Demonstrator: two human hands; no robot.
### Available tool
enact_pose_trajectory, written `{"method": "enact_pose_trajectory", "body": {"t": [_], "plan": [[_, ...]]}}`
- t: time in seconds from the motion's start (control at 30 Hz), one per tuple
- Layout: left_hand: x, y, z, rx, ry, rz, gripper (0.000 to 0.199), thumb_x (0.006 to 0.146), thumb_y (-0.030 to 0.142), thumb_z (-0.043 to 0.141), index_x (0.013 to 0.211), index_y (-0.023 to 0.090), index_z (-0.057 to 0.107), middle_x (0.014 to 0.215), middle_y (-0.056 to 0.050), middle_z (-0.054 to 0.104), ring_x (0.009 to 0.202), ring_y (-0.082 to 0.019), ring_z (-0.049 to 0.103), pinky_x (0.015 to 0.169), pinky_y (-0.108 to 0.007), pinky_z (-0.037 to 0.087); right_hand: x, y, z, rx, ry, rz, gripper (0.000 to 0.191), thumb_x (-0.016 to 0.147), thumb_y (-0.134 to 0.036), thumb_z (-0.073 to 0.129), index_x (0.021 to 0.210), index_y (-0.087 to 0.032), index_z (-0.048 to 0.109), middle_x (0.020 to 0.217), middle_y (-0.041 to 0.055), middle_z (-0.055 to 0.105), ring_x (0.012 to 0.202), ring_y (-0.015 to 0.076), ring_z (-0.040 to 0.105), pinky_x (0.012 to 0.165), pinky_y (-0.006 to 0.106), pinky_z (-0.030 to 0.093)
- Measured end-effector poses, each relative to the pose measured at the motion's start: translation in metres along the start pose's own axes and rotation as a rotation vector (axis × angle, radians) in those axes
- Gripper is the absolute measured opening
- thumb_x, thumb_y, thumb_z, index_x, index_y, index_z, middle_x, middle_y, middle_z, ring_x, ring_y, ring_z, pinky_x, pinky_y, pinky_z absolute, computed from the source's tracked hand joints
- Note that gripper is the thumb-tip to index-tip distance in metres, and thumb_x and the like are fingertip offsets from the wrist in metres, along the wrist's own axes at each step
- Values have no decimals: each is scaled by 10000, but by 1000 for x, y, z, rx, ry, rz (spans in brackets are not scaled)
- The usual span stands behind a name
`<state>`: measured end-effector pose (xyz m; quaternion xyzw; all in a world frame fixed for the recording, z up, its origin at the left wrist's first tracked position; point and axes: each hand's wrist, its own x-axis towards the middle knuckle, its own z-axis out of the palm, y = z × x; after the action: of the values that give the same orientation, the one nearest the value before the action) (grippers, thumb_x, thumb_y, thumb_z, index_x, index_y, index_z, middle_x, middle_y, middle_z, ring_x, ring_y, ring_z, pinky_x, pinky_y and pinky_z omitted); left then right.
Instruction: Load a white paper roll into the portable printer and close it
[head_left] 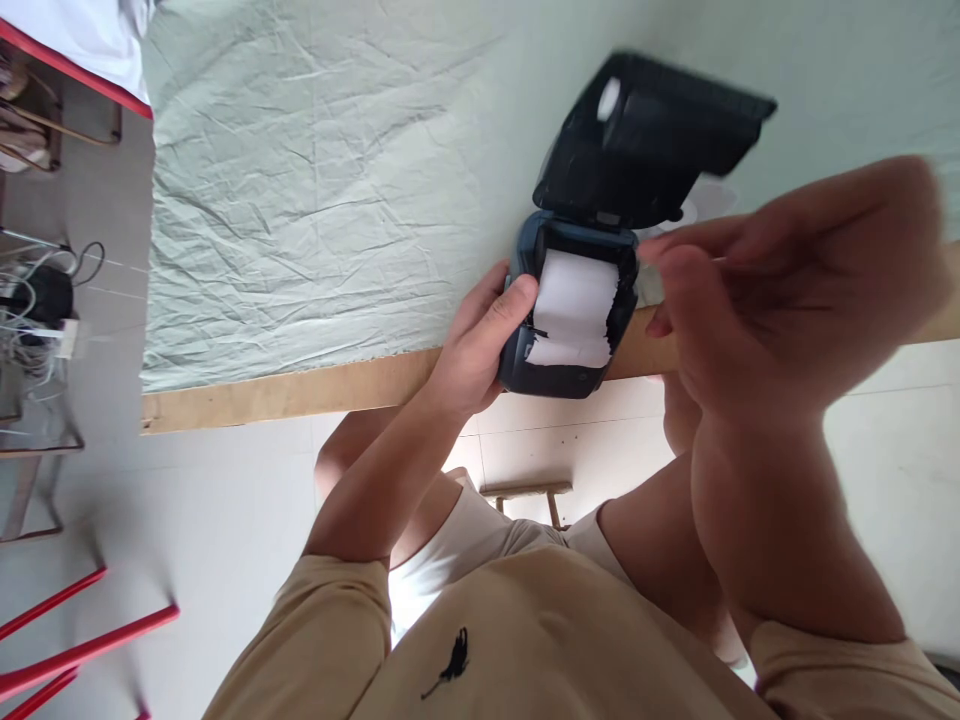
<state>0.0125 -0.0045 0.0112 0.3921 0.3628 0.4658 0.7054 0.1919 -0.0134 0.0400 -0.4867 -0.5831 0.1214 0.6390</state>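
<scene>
A dark portable receipt printer (566, 381) is held at the table's front edge, its black lid (637, 140) swung up and back. Inside the bay lies a white paper roll (576, 295), its loose end coming forward over the printer's front. My left hand (484, 330) grips the printer's left side, thumb on the rim beside the paper. Just off the right side is my right hand (780, 300), blurred, thumb and fingers pinched together. What it holds, if anything, I cannot make out. Partly hidden behind it on the cloth is a whitish, partly clear round item (686, 210).
Wrinkled pale green cloth (322, 180) covers the table, with a wooden edge (300, 390) along the front. Tangled cables (37, 340) and metal frames are at the left. Red bars (90, 650) show at lower left. A small wooden stool (525, 492) stands below the table.
</scene>
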Motion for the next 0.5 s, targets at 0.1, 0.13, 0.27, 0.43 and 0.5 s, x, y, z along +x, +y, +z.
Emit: {"method": "enact_pose_trajectory", "body": {"t": [0.1,0.13,0.27,0.43,0.5], "plan": [[-2,2,1,16,-2,5,437,1030,690,754,1064,255,775,900,-25,727,794,-196,754,665,-340,589,8,2,-4,-334,-213,-142,122,958,-225,766,902,-285,676,782,-55,790,535,129,601,527,339,406],[-2,2,1,10,2,2,434,1029,684,759,1067,252,774,877,-20,706,751,-183,723,637,-336,561,10,3,-7,-422,-284,-186,98,950,-201,747,917,-284,706,761,-50,774,538,133,581,527,344,376],[-1,3,4,-15,12,-3,392,1025,631,795,1050,242,758,846,-6,666,747,-166,684,646,-327,542,14,9,-18,-567,-479,-267,90,914,-198,747,954,-278,745,786,-27,749,582,142,552,532,334,284],[1,5,5,42,40,-28,498,933,715,856,1054,246,742,880,-10,716,813,-199,730,744,-361,626,16,14,-19,-538,-555,-287,104,929,-315,797,972,-278,710,710,-27,664,536,123,421,570,335,211],[1,6,4,48,46,-21,492,945,719,840,1056,248,754,900,-17,742,847,-209,754,767,-358,647,19,8,-19,-488,-574,-283,111,926,-328,805,966,-281,712,655,-32,605,530,134,431,558,345,248]]}}
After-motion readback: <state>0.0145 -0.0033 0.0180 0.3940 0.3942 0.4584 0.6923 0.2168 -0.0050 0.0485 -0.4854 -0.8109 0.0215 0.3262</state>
